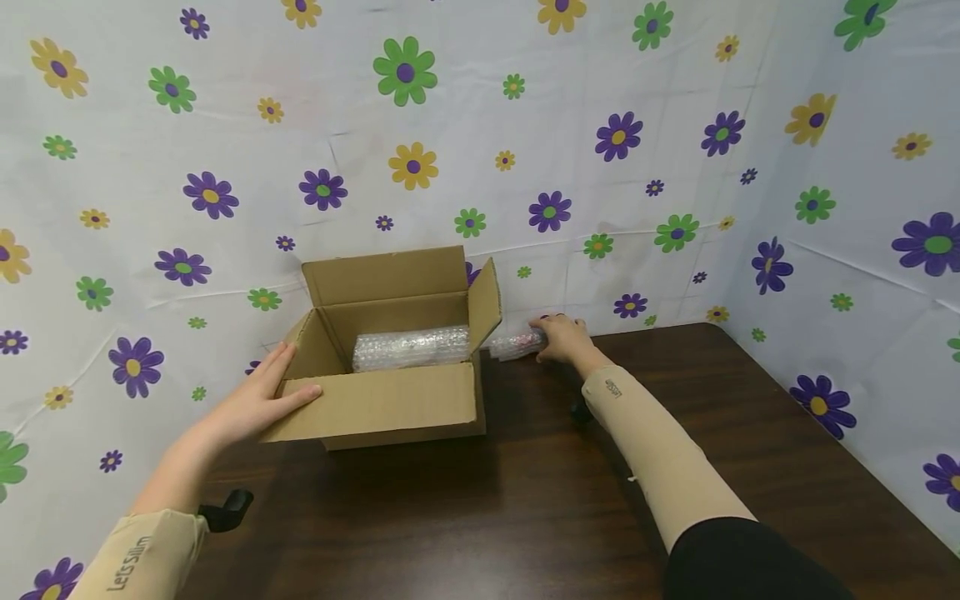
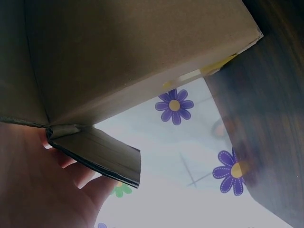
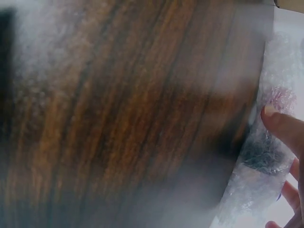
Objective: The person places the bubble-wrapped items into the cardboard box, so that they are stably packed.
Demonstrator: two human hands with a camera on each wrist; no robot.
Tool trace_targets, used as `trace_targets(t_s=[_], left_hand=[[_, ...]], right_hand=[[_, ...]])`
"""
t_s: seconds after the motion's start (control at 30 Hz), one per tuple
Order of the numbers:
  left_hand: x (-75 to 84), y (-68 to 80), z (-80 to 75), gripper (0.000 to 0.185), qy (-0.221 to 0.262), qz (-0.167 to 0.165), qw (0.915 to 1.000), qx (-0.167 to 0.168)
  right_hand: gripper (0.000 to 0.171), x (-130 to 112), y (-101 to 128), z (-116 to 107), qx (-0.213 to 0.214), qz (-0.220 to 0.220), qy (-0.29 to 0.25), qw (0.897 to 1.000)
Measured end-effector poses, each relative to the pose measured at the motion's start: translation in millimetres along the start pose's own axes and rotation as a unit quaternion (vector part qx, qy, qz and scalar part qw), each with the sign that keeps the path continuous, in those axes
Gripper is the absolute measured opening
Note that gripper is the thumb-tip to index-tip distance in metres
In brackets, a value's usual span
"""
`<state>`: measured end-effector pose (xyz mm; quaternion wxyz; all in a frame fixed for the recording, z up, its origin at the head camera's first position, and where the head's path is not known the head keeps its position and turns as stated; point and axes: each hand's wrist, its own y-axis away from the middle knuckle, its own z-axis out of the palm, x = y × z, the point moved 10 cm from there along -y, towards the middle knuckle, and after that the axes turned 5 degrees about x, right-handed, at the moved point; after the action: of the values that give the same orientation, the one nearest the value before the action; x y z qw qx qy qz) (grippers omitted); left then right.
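On a dark wooden table (image 1: 750,433) backed by a white flower-print backdrop (image 1: 525,167) that is wrapping round the far and right sides, a person is working at an open cardboard box (image 1: 397,408) with both bare hands. Standing left of the table's middle, the box is showing all its flaps turned outward: the rear one upright against the backdrop, the right one tilting up and away, the front one folding down toward the camera. Inside it, a bubble-wrapped bundle (image 1: 411,347) is lying on its side along the back wall.

At the box's near left corner, the left hand (image 1: 258,400) is resting with fingers straight on the left flap and thumb lying across the front flap's upper edge; the left wrist view is showing the flap's corrugated edge (image 2: 102,161) lying across those fingers (image 2: 83,175). Beyond the box's right side, a second, smaller bubble-wrapped bundle (image 1: 517,342) is lying on the table close against the backdrop, just beside the raised right flap. Reaching across, the right hand (image 1: 564,337) is closing its curled fingers over this bundle's right end; the right wrist view is showing a fingertip (image 3: 280,122) pressing on the clear wrap (image 3: 259,161).
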<state>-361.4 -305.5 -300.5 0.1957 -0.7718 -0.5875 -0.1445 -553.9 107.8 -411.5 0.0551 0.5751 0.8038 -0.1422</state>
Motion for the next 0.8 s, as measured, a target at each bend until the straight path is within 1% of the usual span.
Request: trace_targets(t_s=[0.2, 0.5, 0.8], left_hand=[[-0.4, 0.4, 0.5, 0.095, -0.004, 0.000, 1.0000, 0.001], [0.4, 1.8, 1.5, 0.095, -0.005, -0.001, 1.0000, 0.000], [2.2, 1.9, -0.5, 0.095, -0.007, 0.000, 1.0000, 0.004]], right_hand=[[0.071, -0.7, 2.3, -0.1, 0.000, 0.002, 0.013, 1.000], [0.060, -3.7, 5.0, -1.7, 0.019, -0.007, 0.036, 0.999], [0.053, -0.7, 6.3, -5.2, 0.031, -0.013, 0.006, 0.999]])
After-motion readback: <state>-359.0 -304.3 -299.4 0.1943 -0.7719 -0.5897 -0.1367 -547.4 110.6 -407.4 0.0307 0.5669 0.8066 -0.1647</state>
